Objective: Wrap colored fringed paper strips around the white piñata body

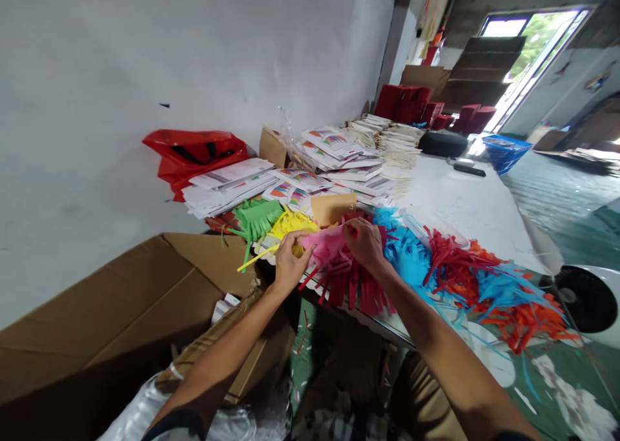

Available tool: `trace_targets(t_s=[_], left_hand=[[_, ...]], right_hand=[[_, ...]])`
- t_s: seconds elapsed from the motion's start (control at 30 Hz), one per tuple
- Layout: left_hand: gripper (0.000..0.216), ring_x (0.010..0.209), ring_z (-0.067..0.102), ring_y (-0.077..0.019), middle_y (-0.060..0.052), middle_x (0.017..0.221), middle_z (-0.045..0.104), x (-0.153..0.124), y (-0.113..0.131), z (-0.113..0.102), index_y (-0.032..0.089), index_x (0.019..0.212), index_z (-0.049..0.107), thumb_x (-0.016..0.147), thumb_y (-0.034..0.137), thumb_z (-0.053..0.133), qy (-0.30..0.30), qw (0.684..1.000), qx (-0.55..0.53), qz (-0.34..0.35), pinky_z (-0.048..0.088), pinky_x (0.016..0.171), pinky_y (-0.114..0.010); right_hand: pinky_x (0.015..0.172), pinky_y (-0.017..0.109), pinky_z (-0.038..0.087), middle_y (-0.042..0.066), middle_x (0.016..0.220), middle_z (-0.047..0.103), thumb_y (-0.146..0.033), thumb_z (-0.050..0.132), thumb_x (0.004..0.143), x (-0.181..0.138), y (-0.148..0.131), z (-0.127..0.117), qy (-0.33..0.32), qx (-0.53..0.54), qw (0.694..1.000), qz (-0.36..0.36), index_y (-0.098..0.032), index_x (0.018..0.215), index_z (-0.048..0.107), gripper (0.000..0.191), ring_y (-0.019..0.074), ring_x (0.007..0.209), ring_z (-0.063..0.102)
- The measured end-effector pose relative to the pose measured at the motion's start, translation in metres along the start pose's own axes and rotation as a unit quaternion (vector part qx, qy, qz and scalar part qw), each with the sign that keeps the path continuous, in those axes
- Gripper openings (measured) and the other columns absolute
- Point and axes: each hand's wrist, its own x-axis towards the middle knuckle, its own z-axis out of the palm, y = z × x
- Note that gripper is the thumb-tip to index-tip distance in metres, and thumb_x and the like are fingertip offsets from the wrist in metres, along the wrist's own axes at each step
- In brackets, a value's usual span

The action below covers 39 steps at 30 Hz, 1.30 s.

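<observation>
My left hand [289,262] pinches the near edge of a pink fringed paper sheet [325,246] and a loose yellow paper strip [256,257] at the table's edge. My right hand [363,242] is closed on the far side of the same pink sheet, on top of a pile of dark pink fringed paper [351,283]. Yellow fringed paper [290,223] and green fringed paper [256,218] lie just left of my hands. Blue fringed paper [407,257] lies just to the right.
Red, orange and blue fringe piles [498,292] spread along the table to the right. Stacks of printed sheets [334,157] and a red plastic bag [194,153] sit by the wall. An open cardboard box [111,318] stands at lower left. A fan [588,299] is at right.
</observation>
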Motion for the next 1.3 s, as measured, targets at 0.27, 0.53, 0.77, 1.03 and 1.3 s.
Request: trace_targets(t_s=[0.27, 0.53, 0.77, 1.03, 1.3], left_hand=[[0.023, 0.080, 0.066, -0.0181, -0.003, 0.092, 0.072, 0.017, -0.028, -0.021, 0.019, 0.105, 0.071, 0.093, 0.039, 0.068, 0.020, 0.999, 0.012, -0.034, 0.055, 0.075, -0.030], [0.018, 0.100, 0.067, -0.0242, -0.009, 0.102, 0.074, 0.008, -0.023, -0.041, 0.022, 0.104, 0.072, 0.101, 0.031, 0.056, -0.021, 0.994, 0.081, 0.073, 0.054, 0.093, -0.040], [0.024, 0.103, 0.069, -0.0273, -0.010, 0.106, 0.075, -0.016, -0.013, -0.016, 0.024, 0.113, 0.073, 0.096, 0.019, 0.056, -0.182, 0.958, 0.152, 0.163, 0.055, 0.092, -0.041], [0.034, 0.108, 0.071, -0.0302, -0.013, 0.118, 0.074, -0.002, -0.019, 0.012, 0.022, 0.120, 0.069, 0.092, 0.014, 0.053, -0.194, 0.946, 0.239, 0.099, 0.057, 0.088, -0.041], [0.045, 0.114, 0.068, -0.0396, -0.015, 0.123, 0.075, 0.032, 0.013, -0.020, 0.020, 0.124, 0.071, 0.080, 0.022, 0.062, -0.213, 0.934, 0.249, 0.142, 0.054, 0.098, -0.052]], right_hand=[[0.082, 0.033, 0.048, 0.008, 0.094, 0.078, -0.036, 0.056, 0.091, 0.025, 0.020, -0.014, 0.056, 0.078, 0.994, 0.060, -0.019, 0.092, 0.076, 0.027, 0.0211, 0.085, 0.067], [0.057, 0.025, 0.040, -0.002, 0.057, 0.058, -0.047, 0.057, 0.080, 0.047, 0.078, -0.042, 0.160, 0.191, 0.958, 0.144, -0.020, 0.066, 0.062, 0.031, 0.0138, 0.058, 0.052], [0.068, 0.028, 0.046, -0.002, 0.073, 0.058, -0.039, 0.056, 0.082, 0.056, 0.070, -0.138, 0.361, 0.218, 0.903, 0.083, -0.022, 0.077, 0.061, 0.018, 0.0145, 0.070, 0.056], [0.082, 0.042, 0.052, 0.005, 0.083, 0.071, -0.023, 0.060, 0.087, -0.020, -0.021, -0.195, 0.457, 0.165, 0.863, -0.139, -0.025, 0.083, 0.072, 0.013, 0.0242, 0.082, 0.069], [0.065, 0.028, 0.042, -0.003, 0.071, 0.060, -0.037, 0.061, 0.099, -0.082, -0.028, -0.200, 0.205, 0.088, 0.975, 0.009, -0.022, 0.080, 0.065, 0.024, 0.0138, 0.066, 0.054]])
